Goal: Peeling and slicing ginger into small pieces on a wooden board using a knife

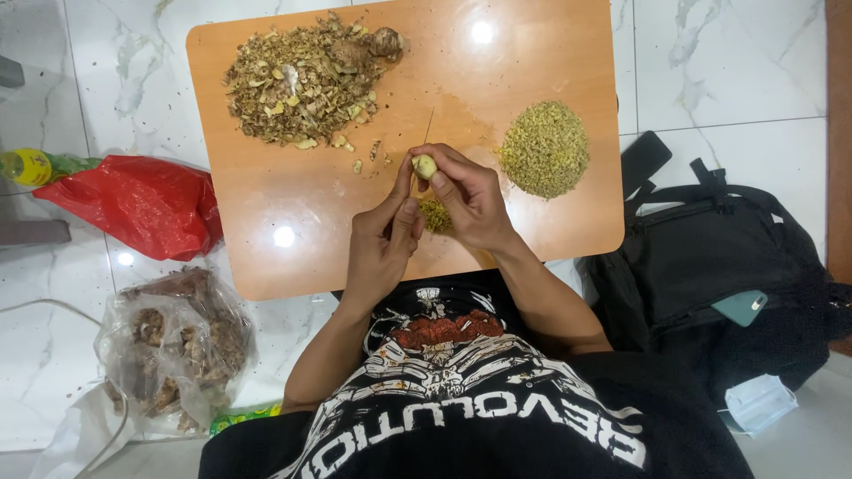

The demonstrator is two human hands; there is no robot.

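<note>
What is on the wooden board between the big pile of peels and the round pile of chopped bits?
In the head view, bare board mostly, and lower down a thin knife blade above the pale ginger piece the hands hold.

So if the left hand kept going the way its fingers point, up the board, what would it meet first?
Probably the pale ginger piece pinched at both hands' fingertips; the left hand already touches it. Beyond lie scattered peel bits.

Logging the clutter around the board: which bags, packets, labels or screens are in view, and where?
Crumpled red plastic bag: floor, left of the wooden board.
Clear knotted plastic bag of brown ginger roots: floor, lower left.
Yellow-green bottle: far left edge, by the red bag.
Teal phone: in the black backpack pocket, right.
Screens: none lit.
</note>
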